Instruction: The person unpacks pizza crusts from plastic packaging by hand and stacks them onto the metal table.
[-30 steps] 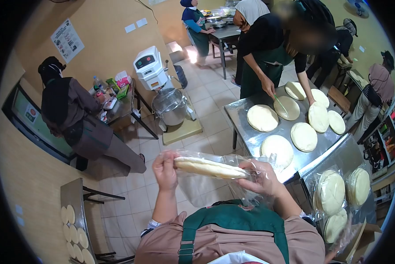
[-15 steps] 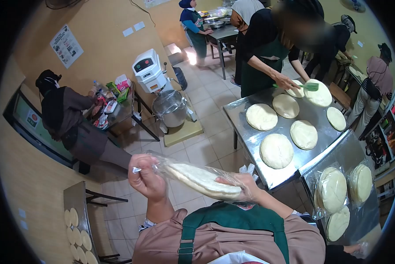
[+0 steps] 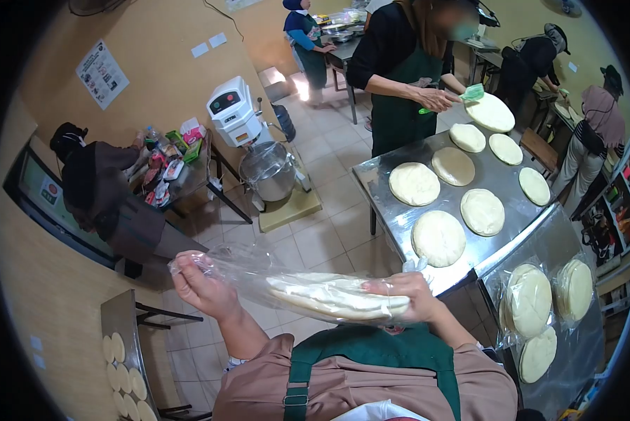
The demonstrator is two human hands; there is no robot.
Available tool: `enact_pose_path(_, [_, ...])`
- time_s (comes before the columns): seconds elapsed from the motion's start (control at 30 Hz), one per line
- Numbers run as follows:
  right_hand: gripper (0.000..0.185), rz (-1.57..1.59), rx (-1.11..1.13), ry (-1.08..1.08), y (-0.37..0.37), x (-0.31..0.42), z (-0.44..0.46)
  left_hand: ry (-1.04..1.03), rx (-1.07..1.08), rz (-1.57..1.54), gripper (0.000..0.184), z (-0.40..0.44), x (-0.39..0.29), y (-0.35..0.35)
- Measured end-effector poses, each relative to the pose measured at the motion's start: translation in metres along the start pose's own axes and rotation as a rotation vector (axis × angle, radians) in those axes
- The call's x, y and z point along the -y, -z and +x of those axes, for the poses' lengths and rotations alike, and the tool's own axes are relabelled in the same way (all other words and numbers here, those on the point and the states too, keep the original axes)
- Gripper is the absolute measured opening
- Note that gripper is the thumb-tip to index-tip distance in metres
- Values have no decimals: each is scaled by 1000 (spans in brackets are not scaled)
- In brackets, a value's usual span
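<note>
Pinching the loose end of a clear bag (image 3: 238, 265) with the left hand (image 3: 208, 289), curling its fingers (image 3: 182, 272) tight on the film. Gripping pale flat rounds (image 3: 336, 298) through the film with the right hand (image 3: 412, 295), pressing the thumb (image 3: 378, 287) along the top, hiding the other fingers mostly from view. Holding bag and rounds aloft before the green apron (image 3: 371, 354), well apart from the bench (image 3: 510, 210).

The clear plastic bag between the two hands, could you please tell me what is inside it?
The bag holds pale, flat dough-like layers, seen nearly edge-on. The right hand covers part of one end, and their undersides are hidden.
</note>
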State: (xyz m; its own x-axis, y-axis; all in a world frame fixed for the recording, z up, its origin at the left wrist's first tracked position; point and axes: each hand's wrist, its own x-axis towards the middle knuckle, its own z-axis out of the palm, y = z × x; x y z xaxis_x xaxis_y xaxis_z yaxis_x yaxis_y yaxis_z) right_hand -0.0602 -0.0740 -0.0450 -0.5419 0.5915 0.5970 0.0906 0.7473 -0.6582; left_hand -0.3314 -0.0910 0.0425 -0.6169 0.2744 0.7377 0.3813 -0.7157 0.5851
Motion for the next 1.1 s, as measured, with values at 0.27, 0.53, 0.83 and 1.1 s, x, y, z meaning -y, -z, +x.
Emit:
enact_pose_path(0.27, [44,364,23,-191,49,17,-16,181,-136,-56,15,8,11,22])
enact_pose_path(0.53, [59,502,-214,-509,56,20,-32,208,-263,217,19,7,25,20])
enact_pose_path(0.83, [40,-324,104,-940,48,1,-74,123,44,337,18,-16,77,10])
enact_pose_path(1.1, [42,-370,40,-1349,85,10,-146,225,741,110,20,-40,77,-43])
